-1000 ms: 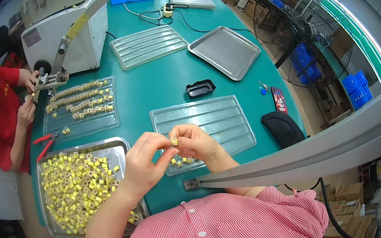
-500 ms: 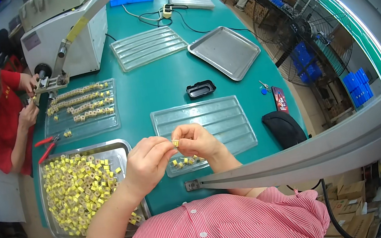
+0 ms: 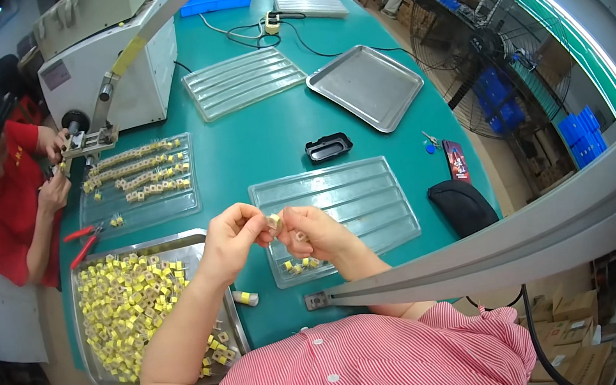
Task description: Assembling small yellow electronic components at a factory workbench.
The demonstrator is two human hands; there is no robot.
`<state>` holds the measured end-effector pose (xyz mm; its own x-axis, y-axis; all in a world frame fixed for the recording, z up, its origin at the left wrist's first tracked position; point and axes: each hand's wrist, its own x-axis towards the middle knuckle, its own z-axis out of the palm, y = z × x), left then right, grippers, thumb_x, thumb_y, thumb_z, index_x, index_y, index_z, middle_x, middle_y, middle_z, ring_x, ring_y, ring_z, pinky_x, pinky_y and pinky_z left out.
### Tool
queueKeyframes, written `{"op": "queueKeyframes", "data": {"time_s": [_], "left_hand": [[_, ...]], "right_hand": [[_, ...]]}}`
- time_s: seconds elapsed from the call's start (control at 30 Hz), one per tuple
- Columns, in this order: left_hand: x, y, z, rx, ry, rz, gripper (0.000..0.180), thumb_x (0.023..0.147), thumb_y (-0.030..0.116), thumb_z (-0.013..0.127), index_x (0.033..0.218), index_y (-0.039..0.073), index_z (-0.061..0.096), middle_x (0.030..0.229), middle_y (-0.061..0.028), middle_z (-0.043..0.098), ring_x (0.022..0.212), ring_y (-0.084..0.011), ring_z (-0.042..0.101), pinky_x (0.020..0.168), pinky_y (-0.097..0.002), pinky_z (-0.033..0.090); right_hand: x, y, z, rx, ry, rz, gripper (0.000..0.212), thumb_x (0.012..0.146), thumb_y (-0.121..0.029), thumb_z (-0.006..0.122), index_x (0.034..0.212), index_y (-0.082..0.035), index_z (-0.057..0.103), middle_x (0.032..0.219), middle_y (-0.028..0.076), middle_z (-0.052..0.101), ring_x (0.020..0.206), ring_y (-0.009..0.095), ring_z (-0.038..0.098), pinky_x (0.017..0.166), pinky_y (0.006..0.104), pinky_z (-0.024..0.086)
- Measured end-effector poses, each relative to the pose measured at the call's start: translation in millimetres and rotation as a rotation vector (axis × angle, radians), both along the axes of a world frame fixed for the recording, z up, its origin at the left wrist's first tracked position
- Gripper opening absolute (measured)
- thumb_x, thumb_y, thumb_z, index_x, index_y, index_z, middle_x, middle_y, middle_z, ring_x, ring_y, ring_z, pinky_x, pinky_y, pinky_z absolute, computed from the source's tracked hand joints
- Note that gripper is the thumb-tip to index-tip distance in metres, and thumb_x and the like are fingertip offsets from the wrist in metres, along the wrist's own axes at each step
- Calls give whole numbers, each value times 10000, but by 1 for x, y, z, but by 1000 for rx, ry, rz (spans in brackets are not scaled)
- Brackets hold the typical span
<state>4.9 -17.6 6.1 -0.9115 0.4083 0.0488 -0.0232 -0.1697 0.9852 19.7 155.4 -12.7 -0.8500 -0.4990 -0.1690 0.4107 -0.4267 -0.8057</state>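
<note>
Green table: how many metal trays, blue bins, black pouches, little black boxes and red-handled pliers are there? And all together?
Metal trays: 2
Blue bin: 1
Black pouch: 1
Little black box: 1
Red-handled pliers: 1
Total: 6

No text legible: print on red-black card (image 3: 456, 160), red shirt (image 3: 7, 207) too small.
</note>
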Motion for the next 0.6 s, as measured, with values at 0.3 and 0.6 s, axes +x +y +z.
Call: {"op": "queueKeyframes", "data": {"time_s": [0.3, 0.6], "left_hand": [[-20, -17, -7, 128, -240, -6, 152, 836, 154, 504, 833, 3, 530, 726, -51, 554, 628, -116, 534, 560, -251, 455], [-100, -179, -56, -731, 132, 621, 139, 753, 113, 541, 725, -19, 574, 607, -54, 569, 494, -111, 538, 451, -228, 423]], "right_hand": [[-8, 3, -1, -87, -90, -49, 411, 874, -394, 390, 840, -13, 540, 615, 26, 494, 394, 78, 360, 372, 216, 276], [-12, 7, -2, -145, -169, -195, 359, 893, -341, 365, 859, -31, 542, 683, 12, 524, 461, 88, 365, 424, 223, 291]]}}
